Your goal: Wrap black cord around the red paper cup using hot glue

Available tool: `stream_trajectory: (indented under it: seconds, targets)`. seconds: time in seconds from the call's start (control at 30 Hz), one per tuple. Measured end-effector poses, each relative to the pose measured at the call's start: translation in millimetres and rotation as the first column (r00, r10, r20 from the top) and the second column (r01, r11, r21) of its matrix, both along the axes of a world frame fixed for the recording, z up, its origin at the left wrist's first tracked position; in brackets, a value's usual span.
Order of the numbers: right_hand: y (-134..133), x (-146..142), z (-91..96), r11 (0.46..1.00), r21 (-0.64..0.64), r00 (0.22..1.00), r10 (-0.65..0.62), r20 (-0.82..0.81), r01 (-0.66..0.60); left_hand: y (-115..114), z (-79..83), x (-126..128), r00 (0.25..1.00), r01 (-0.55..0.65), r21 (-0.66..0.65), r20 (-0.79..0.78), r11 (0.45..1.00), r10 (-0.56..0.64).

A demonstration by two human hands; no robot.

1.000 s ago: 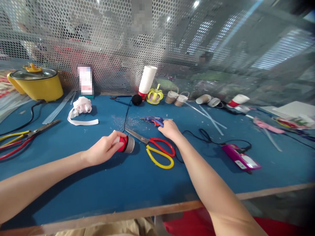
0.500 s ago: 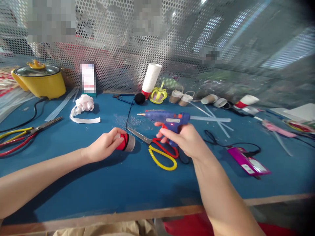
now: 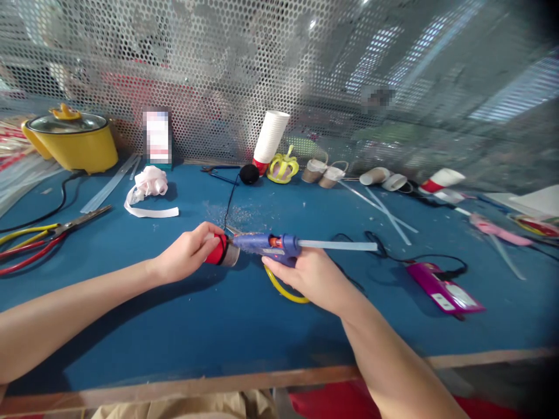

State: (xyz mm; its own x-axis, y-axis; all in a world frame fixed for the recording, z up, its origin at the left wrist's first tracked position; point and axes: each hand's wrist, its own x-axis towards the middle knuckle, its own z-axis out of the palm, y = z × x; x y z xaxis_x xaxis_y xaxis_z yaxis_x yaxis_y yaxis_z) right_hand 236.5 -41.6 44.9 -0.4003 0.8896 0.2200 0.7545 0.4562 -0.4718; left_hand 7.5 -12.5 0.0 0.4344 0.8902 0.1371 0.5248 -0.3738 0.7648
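Note:
My left hand [image 3: 188,253] grips a small red cup [image 3: 220,251] that lies on its side on the blue table [image 3: 174,326], a black cord looped around it. My right hand [image 3: 311,276] is closed around a blue glue gun [image 3: 271,244] with a clear glue stick poking out the back. The gun's nozzle points left and meets the cup's rim. Under my right hand lie scissors with a yellow handle [image 3: 283,289], mostly hidden.
A yellow pot [image 3: 72,142] stands at the back left, with red and yellow scissors [image 3: 39,237] and a white ribbon [image 3: 148,189] nearby. A stack of white cups [image 3: 271,139], a yellow crown [image 3: 283,167], paper cups and glue sticks line the mesh wall. A magenta device [image 3: 448,289] lies right.
My right hand picked the glue gun up from the table, raised it, then brought it down and left until its nozzle reached the cup. My left hand stayed on the cup.

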Motion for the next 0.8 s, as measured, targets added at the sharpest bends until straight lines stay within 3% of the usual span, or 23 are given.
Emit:
stream_trajectory:
  seconds: [0.33,0.8]
  targets:
    - [-7.5,0.1,3.1,0.997,0.05,0.99,0.047,0.131,-0.054,-0.2,3.7,2.2,1.0,-0.017,0.004,-0.019,1.0,0.017]
    - [-10.7,-2.1,6.6,0.998,0.038,0.991,0.053,0.124,-0.059,0.0,2.0,0.2,0.999,0.012,0.019,-0.03,1.0,-0.012]
